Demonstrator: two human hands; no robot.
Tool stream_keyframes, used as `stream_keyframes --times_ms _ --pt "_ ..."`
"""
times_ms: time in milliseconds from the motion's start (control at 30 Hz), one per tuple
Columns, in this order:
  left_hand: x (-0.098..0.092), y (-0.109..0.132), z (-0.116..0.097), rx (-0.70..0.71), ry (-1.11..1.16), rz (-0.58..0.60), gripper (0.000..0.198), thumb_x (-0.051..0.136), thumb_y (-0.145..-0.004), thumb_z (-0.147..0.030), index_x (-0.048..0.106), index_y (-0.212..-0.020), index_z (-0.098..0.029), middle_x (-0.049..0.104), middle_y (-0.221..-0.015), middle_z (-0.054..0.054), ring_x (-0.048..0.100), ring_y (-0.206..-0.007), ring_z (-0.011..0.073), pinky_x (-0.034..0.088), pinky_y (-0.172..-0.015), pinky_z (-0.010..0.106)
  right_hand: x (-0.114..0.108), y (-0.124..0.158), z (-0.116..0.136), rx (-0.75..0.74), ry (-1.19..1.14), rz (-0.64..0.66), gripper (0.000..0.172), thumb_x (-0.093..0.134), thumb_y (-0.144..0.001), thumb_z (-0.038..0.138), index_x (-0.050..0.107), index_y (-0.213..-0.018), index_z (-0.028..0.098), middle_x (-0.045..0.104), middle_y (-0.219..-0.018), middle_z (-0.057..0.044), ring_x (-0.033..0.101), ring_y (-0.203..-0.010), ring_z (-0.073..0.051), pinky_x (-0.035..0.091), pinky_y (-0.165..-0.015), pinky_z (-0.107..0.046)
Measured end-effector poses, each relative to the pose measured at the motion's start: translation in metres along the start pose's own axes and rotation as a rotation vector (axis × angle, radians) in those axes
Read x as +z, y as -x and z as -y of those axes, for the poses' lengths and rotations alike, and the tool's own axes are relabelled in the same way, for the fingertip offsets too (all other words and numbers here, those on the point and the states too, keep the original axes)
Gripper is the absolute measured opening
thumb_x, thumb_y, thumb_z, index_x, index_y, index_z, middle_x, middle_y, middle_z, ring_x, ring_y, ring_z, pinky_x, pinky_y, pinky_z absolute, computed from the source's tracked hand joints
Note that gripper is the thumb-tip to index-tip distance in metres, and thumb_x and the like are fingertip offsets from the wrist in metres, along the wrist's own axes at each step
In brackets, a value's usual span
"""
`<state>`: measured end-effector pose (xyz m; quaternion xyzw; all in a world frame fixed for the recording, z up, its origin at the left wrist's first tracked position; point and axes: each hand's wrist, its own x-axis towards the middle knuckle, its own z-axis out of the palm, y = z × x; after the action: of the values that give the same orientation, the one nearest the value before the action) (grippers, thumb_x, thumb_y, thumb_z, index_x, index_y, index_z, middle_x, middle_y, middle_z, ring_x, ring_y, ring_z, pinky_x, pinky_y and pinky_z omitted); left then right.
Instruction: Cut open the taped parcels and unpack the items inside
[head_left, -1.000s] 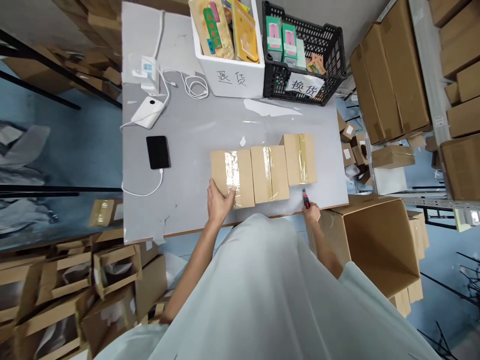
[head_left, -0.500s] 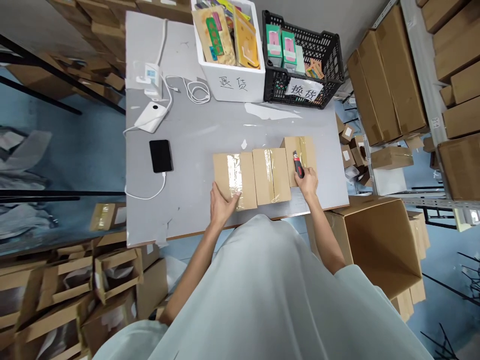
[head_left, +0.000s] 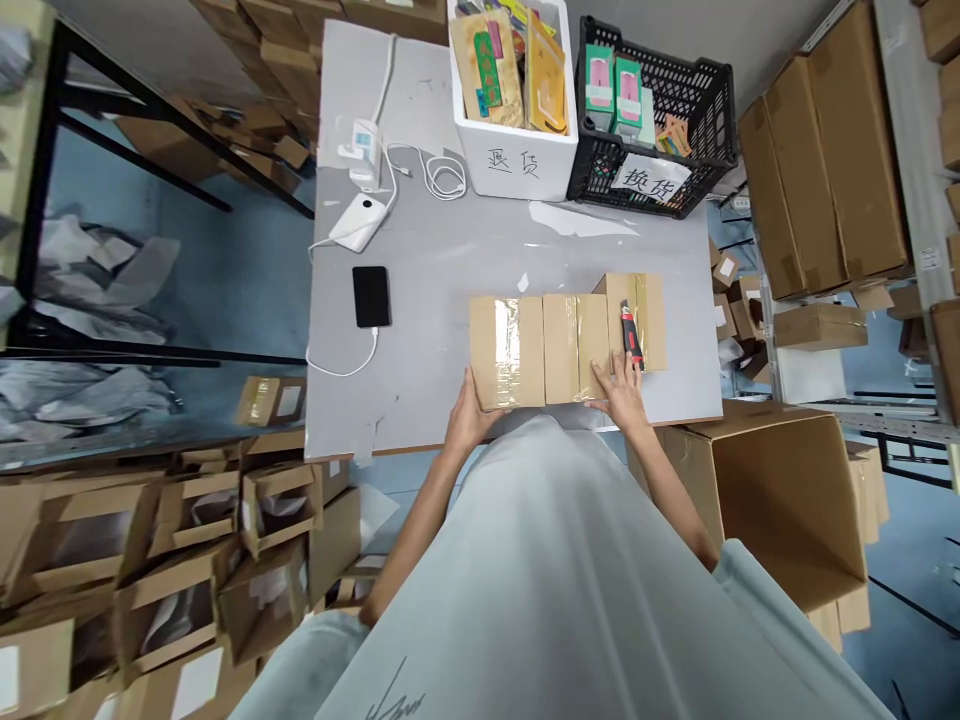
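Observation:
Three taped cardboard boxes lie in a row on the grey table: a left box, a middle box and a right box. A red and black utility knife lies on top of the right box. My right hand is just below the knife with its fingers spread. One finger reaches onto the middle box's near right corner. My left hand cups the near left corner of the left box.
At the table's far edge stand a white foam bin and a black crate, both holding packaged goods. A black phone, a white power bank and cables lie at the left. A large open carton stands at my right.
My right hand carried the knife from the table's near edge up onto the right box and let it go. My left hand stayed at the left box's corner. The view shifted.

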<state>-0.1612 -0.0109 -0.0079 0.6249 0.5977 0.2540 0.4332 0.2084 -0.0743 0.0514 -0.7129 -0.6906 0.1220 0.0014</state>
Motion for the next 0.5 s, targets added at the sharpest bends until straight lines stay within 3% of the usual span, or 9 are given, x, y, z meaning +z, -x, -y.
stream_keyframes --times_ms 167,300,433,500 --pt "0.011 -0.023 -0.010 0.053 -0.007 -0.026 0.146 0.106 -0.074 -0.049 0.017 -0.188 -0.025 0.045 -0.184 0.023 0.049 -0.167 0.0472 0.047 -0.135 0.058 0.003 0.000 -0.006 0.028 0.033 -0.048 0.082 0.077 -0.108 0.057 0.047 -0.180 0.030 0.022 -0.194 -0.019 0.015 -0.181 -0.044 0.015 -0.141 -0.072" --pt "0.024 -0.047 -0.024 0.102 0.023 -0.018 0.145 0.106 -0.073 -0.040 0.017 -0.188 -0.026 0.045 -0.184 0.022 0.048 -0.168 0.0471 0.046 -0.136 0.059 -0.003 -0.012 -0.019 0.062 0.019 -0.089 0.075 0.077 -0.109 0.050 0.054 -0.176 0.026 0.029 -0.192 -0.020 0.021 -0.181 -0.041 0.017 -0.142 -0.070" --pt "0.039 -0.073 -0.047 0.120 0.048 0.024 0.156 0.109 -0.068 -0.047 0.013 -0.188 -0.021 0.042 -0.184 0.026 0.045 -0.169 0.0482 0.044 -0.137 0.059 -0.019 -0.031 -0.039 0.107 -0.013 -0.102 0.073 0.081 -0.107 0.042 0.057 -0.173 0.022 0.034 -0.190 -0.022 0.026 -0.180 -0.039 0.019 -0.144 -0.067" --pt "0.048 -0.082 -0.064 0.106 0.018 0.014 0.159 0.109 -0.067 -0.055 0.012 -0.187 -0.015 0.036 -0.186 0.030 0.037 -0.173 0.0500 0.037 -0.141 0.061 -0.026 -0.039 -0.044 0.139 -0.034 -0.114 0.073 0.081 -0.107 0.039 0.057 -0.173 0.019 0.035 -0.189 -0.023 0.026 -0.179 -0.040 0.018 -0.144 -0.067"
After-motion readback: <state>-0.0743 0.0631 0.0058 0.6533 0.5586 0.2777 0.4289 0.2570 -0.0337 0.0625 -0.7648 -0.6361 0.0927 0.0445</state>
